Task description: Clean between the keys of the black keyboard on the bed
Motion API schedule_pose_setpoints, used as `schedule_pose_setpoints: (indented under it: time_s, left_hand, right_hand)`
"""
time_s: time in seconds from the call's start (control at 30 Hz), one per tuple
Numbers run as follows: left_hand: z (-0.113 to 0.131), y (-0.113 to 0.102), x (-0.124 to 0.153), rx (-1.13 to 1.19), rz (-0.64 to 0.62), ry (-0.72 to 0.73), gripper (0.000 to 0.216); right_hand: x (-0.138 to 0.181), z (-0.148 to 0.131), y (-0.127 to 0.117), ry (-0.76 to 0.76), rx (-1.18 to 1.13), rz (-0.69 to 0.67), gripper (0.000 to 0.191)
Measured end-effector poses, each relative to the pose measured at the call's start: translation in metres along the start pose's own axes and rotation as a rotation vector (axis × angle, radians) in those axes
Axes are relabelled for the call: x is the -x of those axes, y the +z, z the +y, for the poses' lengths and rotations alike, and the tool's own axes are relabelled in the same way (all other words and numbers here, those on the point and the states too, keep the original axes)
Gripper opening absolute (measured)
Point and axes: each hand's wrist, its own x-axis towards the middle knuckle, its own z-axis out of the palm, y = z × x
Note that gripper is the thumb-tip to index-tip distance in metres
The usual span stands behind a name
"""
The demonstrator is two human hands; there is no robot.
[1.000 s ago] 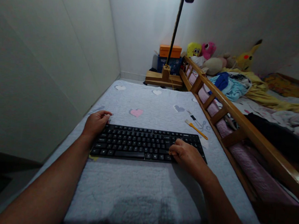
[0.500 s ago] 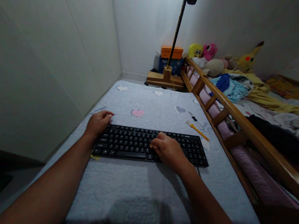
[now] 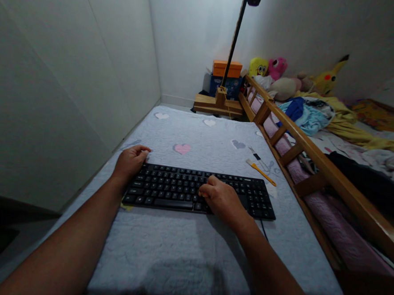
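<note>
A black keyboard (image 3: pixel 171 186) lies flat on a pale blue cloth printed with hearts. At its far left corner, my left hand (image 3: pixel 130 162) grips the end of the keyboard with curled fingers. My right hand (image 3: pixel 222 196) is over the keys right of the middle, fingers pinched together and pointing down at them. A small orange-brown bit shows at those fingertips, too hidden to name. Beyond the keyboard's right end lie a brush with a yellow handle (image 3: pixel 264 173) and a thin tool with a black grip (image 3: pixel 257 156).
A wooden bed rail (image 3: pixel 304 145) runs along the right side, with bedding and plush toys (image 3: pixel 277 68) behind it. White cabinet doors (image 3: pixel 70 91) stand on the left. At the back are an orange box (image 3: pixel 227 69) and a black pole on a wooden base (image 3: pixel 204 102). The keyboard's cable (image 3: pixel 264 230) trails toward me.
Very little differs. The right fingertips have shifted slightly over the same keys, and less of the orange-brown bit shows. The left hand stays at the keyboard's end.
</note>
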Motion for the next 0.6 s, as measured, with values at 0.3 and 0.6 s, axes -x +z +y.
schedule_pose_setpoints:
  time_s: [0.3,0.6]
  left_hand:
    - [-0.003,0.001,-0.001,0.032,-0.007,-0.014,0.041]
    - [-0.005,0.002,-0.001,0.042,-0.008,-0.013,0.04]
  right_hand:
    - [0.01,0.01,-0.006,0.047,0.002,-0.02,0.022]
    - [0.02,0.024,-0.002,0.078,-0.039,0.002,0.024]
